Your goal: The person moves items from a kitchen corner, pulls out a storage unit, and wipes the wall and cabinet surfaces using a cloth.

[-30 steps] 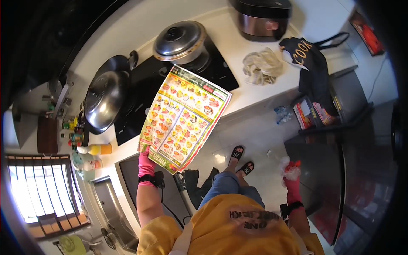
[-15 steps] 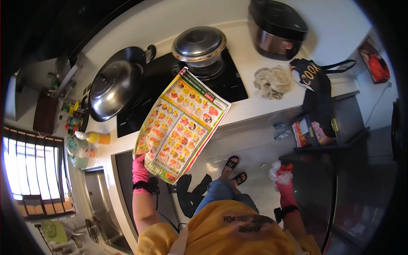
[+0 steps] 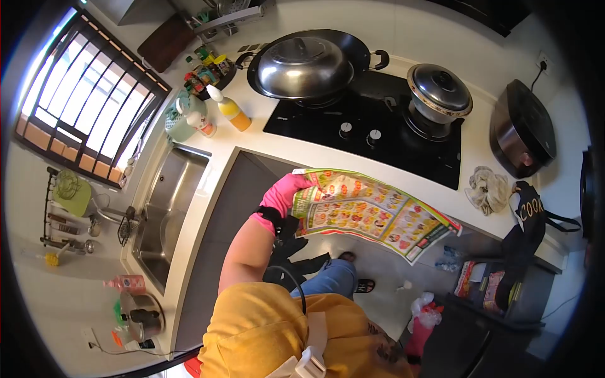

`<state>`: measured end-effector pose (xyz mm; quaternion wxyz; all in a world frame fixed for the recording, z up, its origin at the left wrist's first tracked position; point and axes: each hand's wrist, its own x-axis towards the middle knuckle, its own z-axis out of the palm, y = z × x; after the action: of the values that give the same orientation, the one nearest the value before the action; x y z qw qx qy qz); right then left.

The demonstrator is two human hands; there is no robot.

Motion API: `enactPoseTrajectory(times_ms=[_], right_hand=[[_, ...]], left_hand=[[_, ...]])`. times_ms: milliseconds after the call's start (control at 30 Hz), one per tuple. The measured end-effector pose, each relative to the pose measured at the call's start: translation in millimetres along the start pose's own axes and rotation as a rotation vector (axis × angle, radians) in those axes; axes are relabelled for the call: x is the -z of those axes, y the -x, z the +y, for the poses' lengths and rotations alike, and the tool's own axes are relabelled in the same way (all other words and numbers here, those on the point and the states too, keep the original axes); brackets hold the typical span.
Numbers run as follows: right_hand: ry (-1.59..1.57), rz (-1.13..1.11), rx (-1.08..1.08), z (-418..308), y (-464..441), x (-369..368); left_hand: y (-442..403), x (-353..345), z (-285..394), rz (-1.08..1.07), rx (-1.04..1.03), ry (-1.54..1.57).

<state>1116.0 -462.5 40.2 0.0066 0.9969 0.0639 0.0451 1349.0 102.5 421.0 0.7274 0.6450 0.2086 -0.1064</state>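
My left hand (image 3: 287, 192), in a pink glove, grips one end of a printed flyer (image 3: 372, 211) covered in small food pictures. The sheet sags out to the right, in front of the counter edge and below the black stovetop (image 3: 321, 126). Low on the right, my right hand (image 3: 421, 334), also gloved in pink, is closed around a crumpled clear plastic bag (image 3: 422, 305) with something red in or on it. Part of that hand is cut off from view by my body and the dark drawer front.
A wok (image 3: 362, 50) with a domed lid (image 3: 305, 66) and a lidded pot (image 3: 441, 91) sit on the stove. A rice cooker (image 3: 523, 129), crumpled cloth (image 3: 488, 192) and black apron (image 3: 529, 211) lie right. An open drawer (image 3: 504, 315) juts out below. The sink (image 3: 167, 214) is left.
My view has turned left toward the window and sink. The flyer has swung from standing up over the stove to stretching out rightward, lower down. My right hand still holds the bag.
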Motion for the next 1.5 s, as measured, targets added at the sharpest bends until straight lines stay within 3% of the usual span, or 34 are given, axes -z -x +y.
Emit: enactPoseTrajectory(times_ms=[100,200,233,300,367,400,433,533,567,633,700,867,967,1000,1067,1300,1333,1400,1467,1500], right_hand=[[0.144,-0.07,0.023,5.7,16.2,23.1],[0.457,-0.143,0.099,-13.0,4.7,71.1],[0.604,-0.262,0.093,-29.4,-6.2,101.6],[-0.005,-0.359,-0.223,-30.5,-10.6,89.6],[-0.23,-0.34,-0.229,-39.5,-10.4,71.0],[-0.143,-0.287,-0.087,-45.1,-4.5,58.0],[-0.141,-0.239,-0.002,-54.1,-5.6,52.0],[-0.294,-0.101,0.128,-90.3,-32.0,45.5],[-0.326,-0.265,0.003,-109.5,-48.7,47.9],[-0.57,-0.081,0.101,-175.6,-86.7,122.6],[-0.611,-0.116,0.2,-215.7,-108.8,139.4],[-0.649,-0.249,0.486,-291.5,-156.2,143.8],[-0.655,-0.327,0.702,-334.1,-191.8,142.8],[-0.646,-0.349,0.771,-348.2,-202.5,144.3],[-0.615,-0.393,0.897,-373.2,-225.6,146.7],[-0.561,-0.41,1.213,-456.4,-292.2,167.8],[-0.58,-0.402,1.24,-468.5,-296.4,172.6],[-0.724,-0.366,1.279,-485.0,-298.8,175.8],[-0.934,-0.313,1.289,-502.4,-293.2,184.8],[-0.762,-0.43,1.339,-519.9,-285.9,216.5]], left_hand=[[-4.4,26.0,-14.9,-0.116,0.1,0.379],[-3.3,55.6,-27.5,-0.145,-0.027,0.343],[2.7,56.2,-25.1,-0.146,-0.052,0.372],[23.6,55.8,-11.3,-0.145,-0.112,0.43],[43.7,86.8,-10.2,-0.196,-0.17,0.355],[58.9,105.5,-11.2,-0.212,-0.196,0.318],[78.8,111.4,-4.6,-0.079,-0.262,0.27],[136.5,148.1,16.9,0.005,-0.555,-0.037],[158.2,157.5,24.7,0.078,-0.601,-0.121],[198.0,175.0,29.9,0.212,-0.671,-0.177],[235.6,191.2,34.0,0.295,-0.79,-0.283],[327.8,225.1,30.9,0.556,-0.825,-0.289],[368.0,239.4,5.9,0.539,-0.931,-0.044],[386.3,236.3,-0.6,0.641,-0.786,0.069],[420.3,231.9,-12.1,0.614,-0.807,0.271],[505.2,206.8,-60.3,1.027,-1.269,0.668],[515.1,209.4,-75.5,1.214,-1.234,0.392],[536.7,200.3,-85.0,1.117,-1.329,0.673],[547.4,199.0,-118.3,1.463,-1.168,0.353],[548.7,186.6,-118.6,1.586,-0.986,0.057]])
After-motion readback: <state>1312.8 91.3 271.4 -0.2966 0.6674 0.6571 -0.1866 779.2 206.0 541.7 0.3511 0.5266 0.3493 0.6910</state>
